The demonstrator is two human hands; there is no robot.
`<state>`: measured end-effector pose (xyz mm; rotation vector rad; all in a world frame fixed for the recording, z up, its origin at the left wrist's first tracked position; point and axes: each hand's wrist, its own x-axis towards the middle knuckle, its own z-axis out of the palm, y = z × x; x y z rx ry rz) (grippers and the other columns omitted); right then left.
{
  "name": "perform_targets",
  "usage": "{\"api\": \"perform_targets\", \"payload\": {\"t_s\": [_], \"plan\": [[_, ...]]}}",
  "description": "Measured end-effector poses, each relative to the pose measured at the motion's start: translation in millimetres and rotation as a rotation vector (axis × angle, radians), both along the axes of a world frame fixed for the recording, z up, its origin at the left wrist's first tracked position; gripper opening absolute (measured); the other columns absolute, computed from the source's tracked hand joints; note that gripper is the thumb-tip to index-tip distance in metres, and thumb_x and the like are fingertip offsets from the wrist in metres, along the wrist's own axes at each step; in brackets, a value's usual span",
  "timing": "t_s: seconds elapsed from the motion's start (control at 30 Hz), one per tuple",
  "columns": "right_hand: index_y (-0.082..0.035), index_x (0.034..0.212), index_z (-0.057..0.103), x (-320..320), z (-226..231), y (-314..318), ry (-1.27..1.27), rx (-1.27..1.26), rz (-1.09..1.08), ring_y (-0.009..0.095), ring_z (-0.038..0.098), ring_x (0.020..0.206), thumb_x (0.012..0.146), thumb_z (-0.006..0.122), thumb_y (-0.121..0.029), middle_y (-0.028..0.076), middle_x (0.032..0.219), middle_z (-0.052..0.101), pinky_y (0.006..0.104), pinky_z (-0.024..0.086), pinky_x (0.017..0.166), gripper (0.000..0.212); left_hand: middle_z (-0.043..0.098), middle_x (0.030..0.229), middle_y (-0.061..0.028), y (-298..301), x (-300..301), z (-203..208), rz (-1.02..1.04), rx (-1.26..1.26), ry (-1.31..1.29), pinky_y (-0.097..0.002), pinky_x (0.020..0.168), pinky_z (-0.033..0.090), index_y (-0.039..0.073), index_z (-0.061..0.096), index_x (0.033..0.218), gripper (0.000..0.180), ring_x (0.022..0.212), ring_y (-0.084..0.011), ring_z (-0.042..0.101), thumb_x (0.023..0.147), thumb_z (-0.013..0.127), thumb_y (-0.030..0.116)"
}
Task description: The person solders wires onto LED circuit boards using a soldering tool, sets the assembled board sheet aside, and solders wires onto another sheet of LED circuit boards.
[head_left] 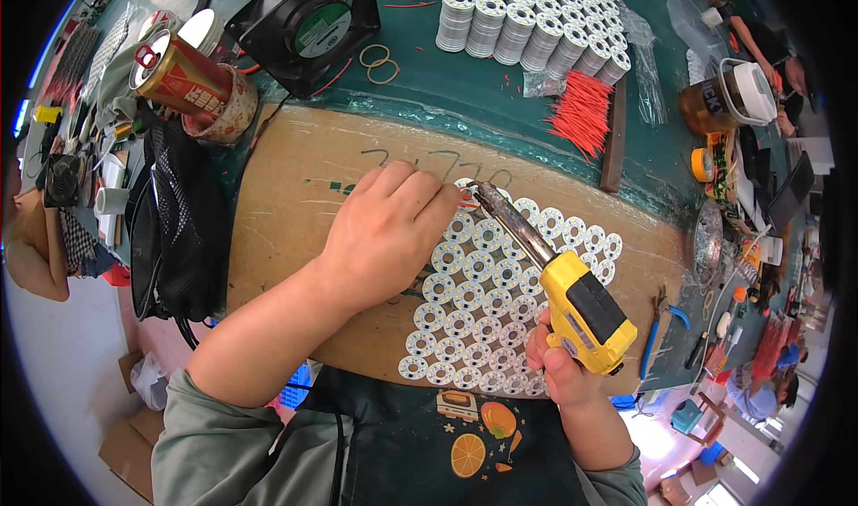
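Rows of round white LED boards with centre holes lie on a brown board in front of me. My right hand grips the yellow and black body of a soldering gun from below. The gun's dark metal tip slants up to the left and meets an LED board at the far end of the rows. Beside that tip, my left hand is closed in a pinch, with a short red wire showing at its fingertips. Those fingertips are partly hidden.
Stacked round boards and a bundle of red wires stand at the back. Behind on the left are a black fan and a drink can in a holder. Blue-handled pliers and a lidded jar are on the right.
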<state>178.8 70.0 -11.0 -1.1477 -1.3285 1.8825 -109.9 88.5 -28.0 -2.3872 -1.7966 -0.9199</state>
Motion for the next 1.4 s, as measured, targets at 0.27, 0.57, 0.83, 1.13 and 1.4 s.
{"api": "perform_targets", "payload": {"t_s": [0.27,0.57,0.83,1.13,1.4], "plan": [[0.001,0.122,0.051,1.0,-1.3,1.4,-0.011,0.02,0.031,0.013,0.049,0.06,0.084,0.076,-0.03,0.003,0.072,0.051,0.028,0.043,0.055,0.055,0.06,0.091,-0.0051,-0.7,0.2,0.1,0.004,-0.007,0.012,-0.0356,0.075,0.05,0.004,0.068,0.101,0.034,0.083,-0.0231,0.059,0.067,0.071,0.003],[0.001,0.128,0.05,-0.8,3.8,1.7,-0.02,-0.018,-0.002,0.013,0.049,0.061,0.082,0.078,-0.034,0.003,0.073,0.05,0.0277,0.042,0.055,0.064,0.061,0.092,-0.0049,-1.0,1.1,1.1,0.016,-0.028,0.03,-0.0356,0.076,0.05,0.005,0.067,0.101,0.033,0.084,-0.0227,0.059,0.068,0.071,0.004],[0.002,0.137,0.045,-2.9,14.0,0.1,0.127,-0.09,-0.076,0.013,0.048,0.059,0.08,0.08,-0.04,0.002,0.072,0.049,0.0266,0.041,0.052,0.079,0.06,0.092,-0.0048,-0.7,3.2,2.1,0.029,-0.023,0.029,-0.036,0.078,0.049,0.005,0.067,0.101,0.032,0.086,-0.0234,0.059,0.069,0.07,0.004],[0.001,0.138,0.046,6.1,11.4,-8.6,0.078,-0.132,-0.055,0.011,0.048,0.06,0.077,0.083,-0.04,0.002,0.072,0.05,0.0262,0.042,0.055,0.082,0.062,0.09,-0.0044,-5.1,3.3,4.1,0.001,0.045,0.019,-0.0347,0.076,0.05,0.004,0.07,0.101,0.034,0.085,-0.0222,0.061,0.067,0.069,0.003],[0.0,0.134,0.047,4.7,11.4,-9.2,0.072,-0.127,-0.019,0.011,0.047,0.061,0.079,0.081,-0.038,0.002,0.072,0.05,0.0267,0.042,0.055,0.075,0.063,0.091,-0.0044,-5.5,3.5,2.7,-0.053,0.026,-0.018,-0.0348,0.075,0.051,0.004,0.071,0.099,0.032,0.084,-0.0222,0.062,0.068,0.069,0.002]]}}
